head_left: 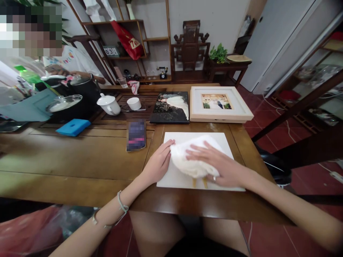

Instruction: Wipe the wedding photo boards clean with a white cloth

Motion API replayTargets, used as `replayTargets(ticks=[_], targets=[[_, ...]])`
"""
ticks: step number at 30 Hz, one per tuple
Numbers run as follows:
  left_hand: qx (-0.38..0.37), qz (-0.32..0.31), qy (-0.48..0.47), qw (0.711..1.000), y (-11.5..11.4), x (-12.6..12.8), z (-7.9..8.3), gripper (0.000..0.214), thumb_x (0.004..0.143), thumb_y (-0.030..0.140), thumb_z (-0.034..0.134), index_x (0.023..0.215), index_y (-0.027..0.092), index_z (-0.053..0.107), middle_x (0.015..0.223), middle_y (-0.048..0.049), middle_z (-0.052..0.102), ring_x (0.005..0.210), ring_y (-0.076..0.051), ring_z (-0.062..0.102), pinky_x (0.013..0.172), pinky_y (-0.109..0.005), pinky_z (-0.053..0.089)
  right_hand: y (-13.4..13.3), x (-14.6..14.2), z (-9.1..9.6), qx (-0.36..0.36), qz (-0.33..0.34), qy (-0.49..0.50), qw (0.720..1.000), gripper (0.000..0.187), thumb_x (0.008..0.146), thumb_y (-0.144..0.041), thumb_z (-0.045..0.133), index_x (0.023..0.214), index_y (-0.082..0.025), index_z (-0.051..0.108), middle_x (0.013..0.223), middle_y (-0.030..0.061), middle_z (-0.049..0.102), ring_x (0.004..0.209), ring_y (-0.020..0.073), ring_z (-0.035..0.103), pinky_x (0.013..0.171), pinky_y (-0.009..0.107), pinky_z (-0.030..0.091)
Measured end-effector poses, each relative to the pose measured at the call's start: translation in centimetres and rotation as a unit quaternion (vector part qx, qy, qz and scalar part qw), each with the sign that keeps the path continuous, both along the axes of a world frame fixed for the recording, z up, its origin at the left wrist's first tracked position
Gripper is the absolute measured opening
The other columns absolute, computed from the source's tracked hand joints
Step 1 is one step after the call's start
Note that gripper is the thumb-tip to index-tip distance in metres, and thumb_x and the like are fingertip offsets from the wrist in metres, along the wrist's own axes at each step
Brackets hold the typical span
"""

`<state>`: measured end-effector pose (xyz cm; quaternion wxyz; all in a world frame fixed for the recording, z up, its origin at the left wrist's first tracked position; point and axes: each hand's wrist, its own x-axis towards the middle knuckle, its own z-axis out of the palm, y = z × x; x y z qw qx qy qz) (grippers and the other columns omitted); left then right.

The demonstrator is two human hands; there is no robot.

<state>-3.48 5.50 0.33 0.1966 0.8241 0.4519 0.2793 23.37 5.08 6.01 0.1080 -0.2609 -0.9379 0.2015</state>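
Note:
A white board (171,175) lies flat near the table's front edge. On it is a rounded creamy-white shape (197,169) with two yellow leg-like marks below; its kind is partly hidden. Over this shape spreads a thin white sheet (206,142), tissue or cloth, I cannot tell which. My right hand (218,162), with a ring on one finger, presses flat on the sheet with fingers spread. At the board's left edge my left hand (159,160) rests with fingers stretched out, its fingertips beside the white shape.
Behind the board stand a light wooden frame (194,116) and a black picture panel (167,114). To the left are a phone (136,135), a blue block (73,127), a white lidded cup (108,104), a small white bowl (134,103) and a pot (64,107). Another person sits at the far left.

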Motion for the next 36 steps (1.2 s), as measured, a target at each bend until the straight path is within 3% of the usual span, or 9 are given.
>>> replayTargets(ticks=[4,7,12,16,18,21,27,32,36], targets=[[0.001,0.012,0.012,1.0,-0.1,0.2,0.3,0.044,0.099,0.023,0.03,0.139,0.015,0.046,0.149,-0.0128,0.044,0.141,-0.023,0.036,0.118,-0.048,0.03,3.6,0.2,-1.1,0.055,-0.178,0.015,0.982,0.06,0.086,-0.025,0.046,0.145,-0.022,0.038,0.15,0.0085,0.042,0.143,0.025,0.027,0.117,0.057,0.01],[0.005,0.011,0.007,1.0,0.0,0.2,0.2,0.044,0.099,0.023,0.03,0.139,0.016,0.046,0.148,-0.0126,0.045,0.141,-0.022,0.037,0.118,-0.048,0.031,3.6,-1.0,-1.2,0.066,-0.236,-0.039,0.969,0.061,0.085,-0.025,0.045,0.145,-0.014,0.039,0.151,0.0123,0.04,0.144,0.0302,0.024,0.116,0.06,0.013],[0.005,0.009,-0.007,1.0,0.1,0.1,0.0,0.043,0.099,0.023,0.032,0.138,0.016,0.048,0.147,-0.0128,0.046,0.14,-0.023,0.038,0.118,-0.049,0.031,-1.8,-4.1,-0.4,0.131,-0.148,-0.144,0.97,0.078,0.066,-0.025,0.059,0.137,0.004,0.044,0.148,0.0265,0.037,0.141,0.0449,0.022,0.115,0.061,0.016],[-0.002,-0.009,-0.029,1.0,0.0,-0.1,0.0,0.043,0.098,0.024,0.036,0.139,0.019,0.046,0.149,-0.0123,0.044,0.141,-0.023,0.036,0.117,-0.048,0.032,-7.8,-5.9,-0.2,0.181,0.002,-0.125,0.975,0.081,0.07,-0.041,0.059,0.131,0.012,0.047,0.142,0.0343,0.04,0.134,0.047,0.034,0.115,0.054,0.021],[-0.002,-0.011,-0.039,0.999,0.0,-0.2,-0.1,0.043,0.098,0.024,0.036,0.14,0.02,0.046,0.15,-0.0116,0.043,0.142,-0.022,0.035,0.117,-0.048,0.032,-9.1,-6.3,0.0,0.198,0.043,-0.111,0.973,0.079,0.073,-0.046,0.057,0.128,0.011,0.05,0.139,0.0341,0.044,0.13,0.0459,0.04,0.114,0.052,0.023],[-0.001,-0.017,-0.042,0.999,0.1,-0.3,-0.2,0.044,0.098,0.022,0.037,0.14,0.019,0.045,0.15,-0.0124,0.043,0.142,-0.022,0.035,0.117,-0.048,0.031,-7.8,-6.1,0.3,0.173,0.029,-0.103,0.979,0.075,0.072,-0.048,0.058,0.126,0.006,0.055,0.135,0.0307,0.051,0.126,0.0432,0.044,0.112,0.053,0.026],[0.006,-0.028,-0.036,0.999,0.2,-0.3,-0.1,0.046,0.092,0.016,0.04,0.137,0.016,0.05,0.147,-0.0141,0.045,0.141,-0.026,0.036,0.116,-0.049,0.033,-1.9,-6.5,0.3,0.176,-0.134,-0.141,0.965,0.06,0.074,-0.037,0.062,0.121,0.001,0.06,0.13,0.0273,0.056,0.126,0.0386,0.046,0.109,0.052,0.032],[0.007,-0.042,-0.043,0.998,0.2,-0.4,-0.1,0.05,0.089,0.023,0.052,0.139,0.02,0.048,0.149,-0.0122,0.043,0.141,-0.028,0.036,0.116,-0.048,0.034,-5.7,-9.2,-0.3,0.285,-0.1,-0.201,0.932,0.072,0.072,-0.039,0.065,0.119,0.015,0.056,0.126,0.0393,0.054,0.116,0.0489,0.052,0.105,0.058,0.033],[0.007,-0.035,-0.05,0.998,0.2,-0.7,-0.6,0.049,0.094,0.02,0.044,0.143,0.023,0.042,0.151,-0.0111,0.041,0.142,-0.025,0.035,0.116,-0.05,0.033,-9.4,-9.4,0.5,0.258,0.004,-0.146,0.955,0.075,0.071,-0.05,0.061,0.114,0.011,0.061,0.12,0.0378,0.058,0.11,0.0485,0.056,0.102,0.057,0.036]])
